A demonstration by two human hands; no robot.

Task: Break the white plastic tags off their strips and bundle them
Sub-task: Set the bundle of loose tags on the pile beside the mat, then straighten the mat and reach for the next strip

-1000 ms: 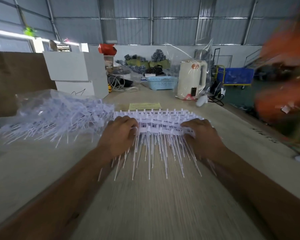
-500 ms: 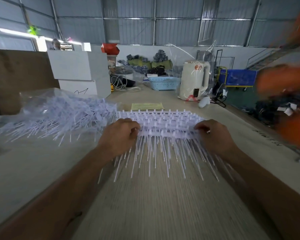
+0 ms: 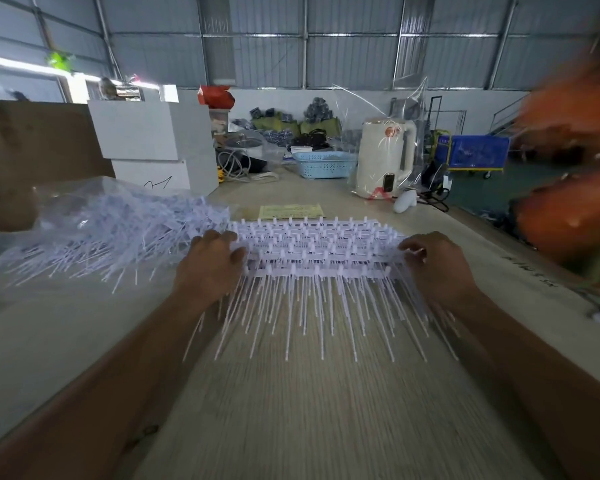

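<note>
- The stack of tag strips (image 3: 321, 249) lies flat on the surface (image 3: 309, 410) at the middle of the view, its long axis running from 9 o'clock to 3 o'clock, with the thin tails of the tags pointing down toward 6 o'clock.
- The left hand (image 3: 210, 270) grips the stack's 9 o'clock end, fingers curled over the top edge and thumb against the side.
- The right hand (image 3: 437, 266) holds the 3 o'clock end, fingers curled onto the strips; the exact pinch is blurred.
- The two hands stand well apart, one at each end, so neither is nearer: the stack lies between them.
- A loose heap of white tags (image 3: 118, 237) on clear plastic lies at 9 to 10 o'clock of the left hand, just beside the stack.
- Judged from this, the coming break would bend across the long axis, and the left hand is the one closer to the heap.
</note>
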